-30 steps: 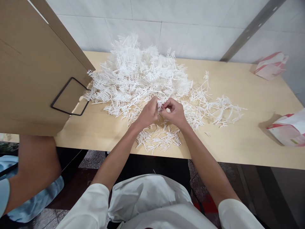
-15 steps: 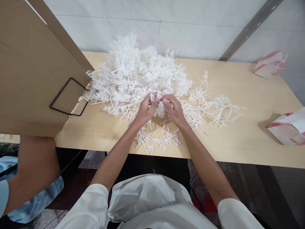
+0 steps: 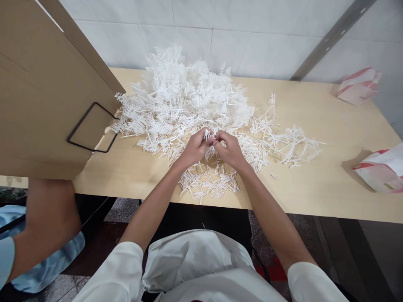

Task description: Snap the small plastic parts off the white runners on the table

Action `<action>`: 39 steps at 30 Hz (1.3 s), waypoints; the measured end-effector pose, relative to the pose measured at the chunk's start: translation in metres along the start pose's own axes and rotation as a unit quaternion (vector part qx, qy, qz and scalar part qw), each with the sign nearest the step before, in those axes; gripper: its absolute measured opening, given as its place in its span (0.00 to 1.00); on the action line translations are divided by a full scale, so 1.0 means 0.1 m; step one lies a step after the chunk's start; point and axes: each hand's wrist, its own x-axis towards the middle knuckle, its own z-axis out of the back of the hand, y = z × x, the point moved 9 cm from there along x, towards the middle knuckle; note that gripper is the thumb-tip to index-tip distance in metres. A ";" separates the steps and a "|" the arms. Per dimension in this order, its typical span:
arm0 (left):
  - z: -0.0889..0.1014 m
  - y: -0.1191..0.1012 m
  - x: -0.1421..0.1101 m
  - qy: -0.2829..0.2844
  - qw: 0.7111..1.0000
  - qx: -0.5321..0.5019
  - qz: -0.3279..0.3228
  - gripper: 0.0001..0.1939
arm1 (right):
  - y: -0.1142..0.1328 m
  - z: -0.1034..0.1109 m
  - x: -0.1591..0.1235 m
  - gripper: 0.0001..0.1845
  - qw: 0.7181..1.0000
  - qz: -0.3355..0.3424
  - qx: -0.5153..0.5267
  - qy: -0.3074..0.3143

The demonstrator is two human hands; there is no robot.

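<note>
My left hand (image 3: 195, 147) is closed around a small white branched plastic sprig (image 3: 207, 135), whose thin tips stick up between the fingers. Right beside it, my right hand (image 3: 227, 144) pinches at the same spot with bent fingers; what lies between its fingertips is too small to make out. Behind both hands rises a large heap of white branched sprigs (image 3: 189, 92). Below them, near the table's front edge, short loose white pieces (image 3: 209, 182) lie scattered. To the right is a smaller tangle of bare white stems (image 3: 292, 144).
A cardboard panel (image 3: 47, 92) with a black wire loop (image 3: 94, 147) stands at the left, with a person's arm (image 3: 50, 214) below it. Two red-and-white bags (image 3: 359, 86) are at the table's right end. A tiled wall (image 3: 252, 46) runs behind the table (image 3: 317, 184).
My hands have drawn closer together, the left turning so its fingers curl over more. The sprig's tips have shifted slightly right and down. The heap looks the same.
</note>
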 end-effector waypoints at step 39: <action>0.09 -0.24 -0.04 -0.077 0.986 0.133 -0.067 0.16 | -0.04 0.20 -0.04 0.11 0.994 -0.001 0.048 -0.096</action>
